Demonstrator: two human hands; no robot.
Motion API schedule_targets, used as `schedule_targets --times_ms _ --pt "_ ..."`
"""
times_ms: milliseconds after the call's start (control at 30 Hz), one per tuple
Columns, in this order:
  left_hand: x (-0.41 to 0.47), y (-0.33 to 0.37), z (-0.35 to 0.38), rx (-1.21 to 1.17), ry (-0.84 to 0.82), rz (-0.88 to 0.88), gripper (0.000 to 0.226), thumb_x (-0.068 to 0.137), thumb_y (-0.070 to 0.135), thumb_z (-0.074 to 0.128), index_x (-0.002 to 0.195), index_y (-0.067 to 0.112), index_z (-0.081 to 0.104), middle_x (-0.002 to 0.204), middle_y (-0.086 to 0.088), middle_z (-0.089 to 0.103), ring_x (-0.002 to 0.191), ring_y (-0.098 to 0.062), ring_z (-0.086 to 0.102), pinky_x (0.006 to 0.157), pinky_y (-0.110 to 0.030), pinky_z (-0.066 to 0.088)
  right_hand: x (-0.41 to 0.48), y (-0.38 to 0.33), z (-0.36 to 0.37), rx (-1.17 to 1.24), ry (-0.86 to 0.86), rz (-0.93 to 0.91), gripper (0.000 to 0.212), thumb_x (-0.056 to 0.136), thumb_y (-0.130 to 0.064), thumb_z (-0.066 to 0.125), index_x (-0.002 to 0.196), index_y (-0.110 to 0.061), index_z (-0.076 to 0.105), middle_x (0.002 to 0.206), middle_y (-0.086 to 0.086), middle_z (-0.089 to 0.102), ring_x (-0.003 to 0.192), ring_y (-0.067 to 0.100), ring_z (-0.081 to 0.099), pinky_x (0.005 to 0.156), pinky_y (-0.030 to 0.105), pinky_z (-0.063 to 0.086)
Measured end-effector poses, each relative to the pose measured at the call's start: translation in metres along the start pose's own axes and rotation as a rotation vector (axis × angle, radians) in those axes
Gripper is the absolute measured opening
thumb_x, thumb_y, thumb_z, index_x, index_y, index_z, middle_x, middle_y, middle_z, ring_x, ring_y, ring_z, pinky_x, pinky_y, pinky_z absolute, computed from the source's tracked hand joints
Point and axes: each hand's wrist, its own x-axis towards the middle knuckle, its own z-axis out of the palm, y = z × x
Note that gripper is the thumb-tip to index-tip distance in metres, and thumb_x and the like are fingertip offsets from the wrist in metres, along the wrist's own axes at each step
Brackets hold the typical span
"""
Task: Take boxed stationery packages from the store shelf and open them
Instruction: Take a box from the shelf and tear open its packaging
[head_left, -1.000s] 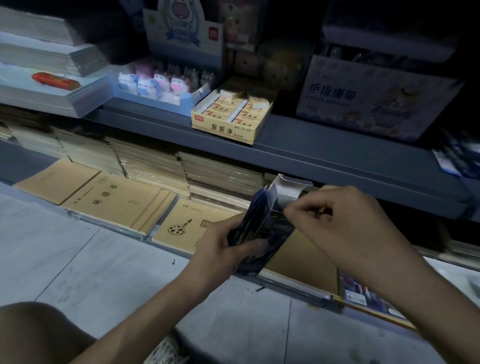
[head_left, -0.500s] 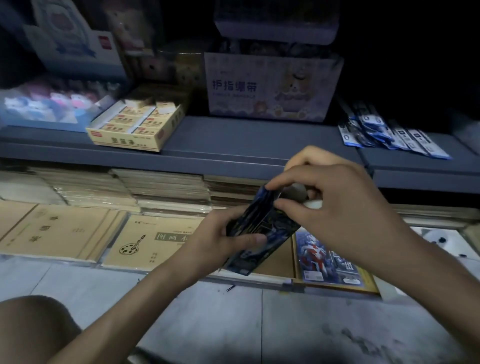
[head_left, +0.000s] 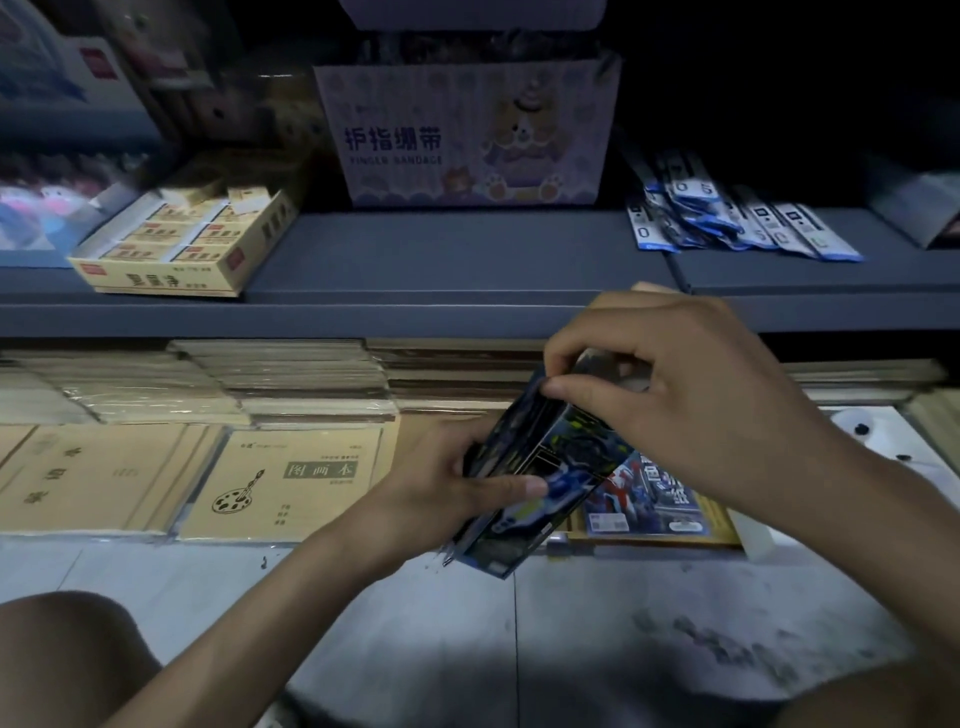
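Observation:
A dark blue stationery box (head_left: 540, 478) with printed artwork is tilted in front of me, its top end pointing up and away. My left hand (head_left: 452, 483) grips its lower half, thumb across the front face. My right hand (head_left: 670, 389) is closed over the top end, fingers pinching the flap, which is mostly hidden under them. Both hands hover above the bottom shelf's front edge.
The grey shelf (head_left: 457, 270) above holds a yellow eraser box (head_left: 176, 244), a finger bandage carton (head_left: 467, 135) and blue-white packets (head_left: 727, 218). Below lie stacks of brown notebooks (head_left: 291, 478) and a colourful packet (head_left: 649, 499). My knees sit at both lower corners over the tiled floor (head_left: 519, 639).
The view swung right along the shelf. The white flap that stood open on the box a second ago is now covered by my right hand at the box's top.

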Motion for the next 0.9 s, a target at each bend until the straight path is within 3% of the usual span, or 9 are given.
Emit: schedule_targets --times_ms 67,200,333,433,567,733,800,900 --pt "0.0 0.001 0.002 -0.031 -0.016 -0.022 0.017 0.088 0.014 0.076 0.105 0.014 0.074 0.1 -0.003 0.081 0.093 -0.021 0.078 0.08 -0.031 0.062 -0.001 0.001 -0.001 0.059 0.026 0.027 0.01 0.089 -0.034 0.074 0.081 -0.033 0.068 0.079 -0.018 0.061 0.083 0.008 0.055 0.071 0.025 0.04" --pt "0.001 -0.002 0.003 -0.066 -0.031 -0.062 0.028 0.084 0.022 0.076 0.11 0.013 0.072 0.105 -0.004 0.08 0.097 -0.022 0.077 0.088 -0.039 0.062 -0.002 0.005 0.0 0.111 0.077 0.074 0.009 0.088 -0.03 0.076 0.083 -0.031 0.07 0.078 -0.017 0.06 0.08 0.009 0.055 0.067 0.021 0.039" --pt "0.002 -0.005 0.0 -0.046 -0.009 -0.075 0.025 0.085 0.021 0.078 0.109 0.014 0.073 0.104 -0.003 0.08 0.097 -0.021 0.077 0.089 -0.042 0.062 -0.002 0.005 0.003 0.109 0.066 0.098 0.008 0.088 -0.029 0.077 0.084 -0.032 0.07 0.078 -0.029 0.057 0.08 0.006 0.057 0.064 0.012 0.035" --pt "0.003 -0.007 0.001 -0.035 -0.006 -0.053 0.029 0.081 0.027 0.078 0.108 0.017 0.073 0.105 -0.003 0.08 0.098 -0.021 0.077 0.088 -0.04 0.062 -0.001 0.006 0.003 0.144 0.037 0.107 0.012 0.08 -0.035 0.082 0.083 -0.034 0.071 0.08 -0.033 0.059 0.082 0.009 0.056 0.067 0.019 0.039" --pt "0.003 -0.01 0.005 -0.052 -0.016 -0.04 0.022 0.087 0.013 0.078 0.108 0.018 0.073 0.106 -0.003 0.08 0.1 -0.02 0.076 0.086 -0.03 0.061 -0.001 0.008 0.005 0.163 0.024 0.072 0.013 0.077 -0.036 0.084 0.076 -0.032 0.072 0.076 -0.016 0.064 0.081 0.013 0.056 0.071 0.031 0.045" --pt "0.002 -0.012 0.007 -0.039 -0.035 -0.065 0.024 0.089 0.016 0.077 0.112 0.02 0.072 0.11 0.001 0.079 0.103 -0.017 0.075 0.091 -0.031 0.06 0.001 0.01 0.0 0.186 0.145 0.018 0.008 0.085 -0.025 0.082 0.081 -0.028 0.076 0.085 -0.008 0.069 0.08 0.019 0.057 0.071 0.037 0.046" --pt "0.001 -0.012 0.007 -0.033 -0.038 -0.078 0.029 0.091 0.018 0.075 0.119 0.019 0.069 0.114 0.003 0.078 0.105 -0.014 0.074 0.093 -0.032 0.059 0.002 0.01 -0.004 0.202 0.198 0.013 0.007 0.088 -0.025 0.08 0.084 -0.027 0.075 0.088 -0.006 0.068 0.081 0.018 0.057 0.07 0.032 0.044" --pt "-0.001 -0.011 0.008 -0.096 -0.022 -0.094 0.027 0.091 0.014 0.073 0.118 0.017 0.069 0.114 0.002 0.078 0.106 -0.016 0.074 0.091 -0.029 0.06 0.0 0.005 -0.006 0.284 0.188 0.078 0.004 0.092 -0.027 0.075 0.09 -0.026 0.071 0.088 -0.009 0.066 0.073 0.006 0.057 0.067 0.013 0.038"
